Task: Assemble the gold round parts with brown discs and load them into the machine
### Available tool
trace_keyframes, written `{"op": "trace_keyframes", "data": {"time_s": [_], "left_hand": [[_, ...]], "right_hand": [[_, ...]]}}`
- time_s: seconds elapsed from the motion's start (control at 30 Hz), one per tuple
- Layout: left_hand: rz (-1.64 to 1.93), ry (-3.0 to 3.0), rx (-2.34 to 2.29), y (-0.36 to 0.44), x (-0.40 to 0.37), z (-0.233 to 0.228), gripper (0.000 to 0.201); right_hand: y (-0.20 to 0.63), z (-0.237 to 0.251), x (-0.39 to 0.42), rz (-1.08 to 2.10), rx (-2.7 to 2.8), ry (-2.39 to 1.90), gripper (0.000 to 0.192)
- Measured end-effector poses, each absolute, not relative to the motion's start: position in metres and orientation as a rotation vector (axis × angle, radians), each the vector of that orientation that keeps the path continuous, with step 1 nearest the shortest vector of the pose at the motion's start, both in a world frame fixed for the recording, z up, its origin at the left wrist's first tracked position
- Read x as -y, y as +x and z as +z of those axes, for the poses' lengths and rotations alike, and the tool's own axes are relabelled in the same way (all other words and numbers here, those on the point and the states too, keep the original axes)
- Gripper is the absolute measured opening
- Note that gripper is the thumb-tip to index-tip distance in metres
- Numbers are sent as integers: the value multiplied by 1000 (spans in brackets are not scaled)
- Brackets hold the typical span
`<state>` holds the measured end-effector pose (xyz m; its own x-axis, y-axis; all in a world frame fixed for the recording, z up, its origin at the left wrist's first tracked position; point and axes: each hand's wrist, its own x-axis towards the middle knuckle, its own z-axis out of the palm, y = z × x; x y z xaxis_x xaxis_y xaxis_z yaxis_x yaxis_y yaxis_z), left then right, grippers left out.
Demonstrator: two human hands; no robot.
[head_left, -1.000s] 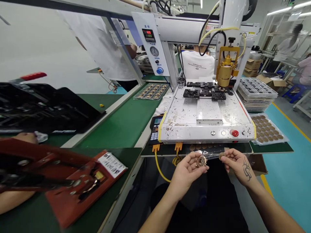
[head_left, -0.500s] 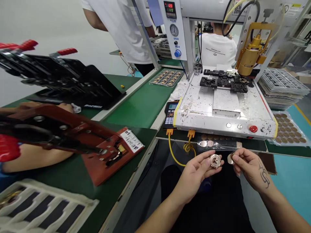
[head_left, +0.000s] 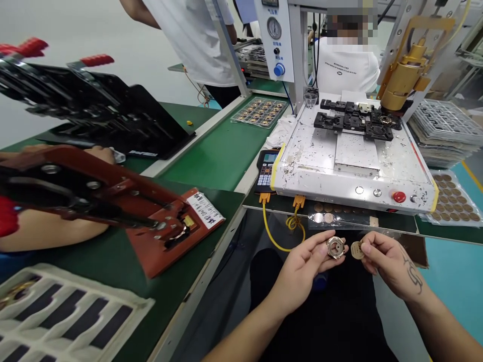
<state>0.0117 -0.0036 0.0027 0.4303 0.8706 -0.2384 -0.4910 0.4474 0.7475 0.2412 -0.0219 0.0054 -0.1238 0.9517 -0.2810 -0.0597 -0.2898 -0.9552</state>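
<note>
My left hand (head_left: 306, 265) holds a round metal ring part (head_left: 335, 247) between thumb and fingertips, low in front of me over my lap. My right hand (head_left: 388, 264), with a tattoo on its back, pinches a small flat tan disc (head_left: 355, 250) just right of the ring part; the two pieces are nearly touching. Both hands hover below the front edge of the white dispensing machine (head_left: 354, 166).
The machine bed carries black fixtures (head_left: 350, 122) under a gold nozzle head (head_left: 403, 75). A tray of tan discs (head_left: 453, 198) lies at right, stacked trays (head_left: 441, 130) behind it. At left, another person's arm works a red press (head_left: 124, 206) on the green bench (head_left: 211, 161). People stand behind.
My view has tilted down and to the left. My hands have stayed low in front, and the disc in my right hand has come closer to the ring part.
</note>
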Motion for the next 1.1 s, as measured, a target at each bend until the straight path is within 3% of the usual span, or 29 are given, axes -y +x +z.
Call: {"op": "trace_keyframes", "data": {"time_s": [0.37, 0.8, 1.1], "left_hand": [[911, 603, -699, 11, 6, 5, 47], [923, 768, -697, 15, 14, 7, 46], [911, 791, -726, 15, 17, 8, 46]], "right_hand": [[234, 17, 17, 1331, 1315, -1307, 35], [213, 30, 18, 1251, 1500, -1361, 27], [208, 32, 18, 1233, 1486, -1358, 32]]}}
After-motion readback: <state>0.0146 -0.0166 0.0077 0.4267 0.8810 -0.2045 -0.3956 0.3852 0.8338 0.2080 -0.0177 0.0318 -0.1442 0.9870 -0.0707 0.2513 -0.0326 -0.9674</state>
